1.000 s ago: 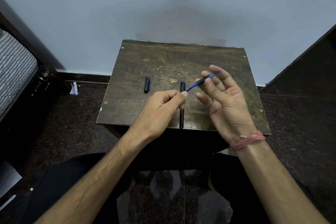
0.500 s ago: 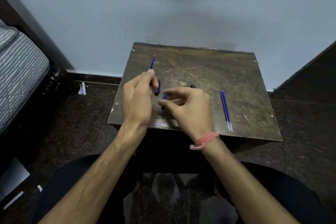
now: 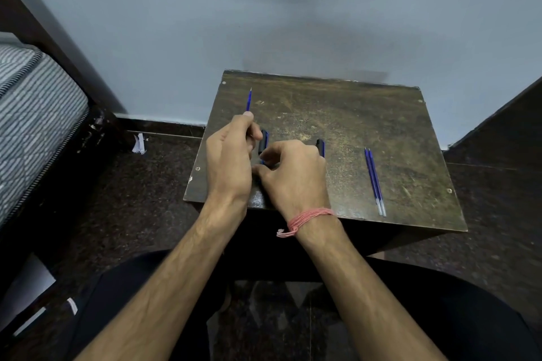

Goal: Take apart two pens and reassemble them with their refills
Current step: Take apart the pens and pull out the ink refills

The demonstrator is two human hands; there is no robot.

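Note:
My left hand (image 3: 231, 155) is closed around a blue refill (image 3: 249, 100), whose tip points away from me over the small wooden table (image 3: 366, 126). My right hand (image 3: 294, 177) is right beside it, thumb and forefinger pinched on a small blue pen part (image 3: 262, 162) that is mostly hidden. A black pen cap (image 3: 264, 141) lies just behind the fingers. The end of a black and blue pen (image 3: 321, 145) shows past my right knuckles; the rest of it is covered. Two blue refills (image 3: 374, 182) lie side by side on the table's right half.
The table stands against a pale wall (image 3: 293, 9). A striped mattress on a dark frame (image 3: 35, 114) is at the left. Dark stone floor surrounds the table, with a scrap of white paper (image 3: 138, 143) on it. My knees are below the table's front edge.
One second ago both hands held a blue refill over the table's middle. Now the left hand holds a refill upright at the left, and the right hand has closed in beside it.

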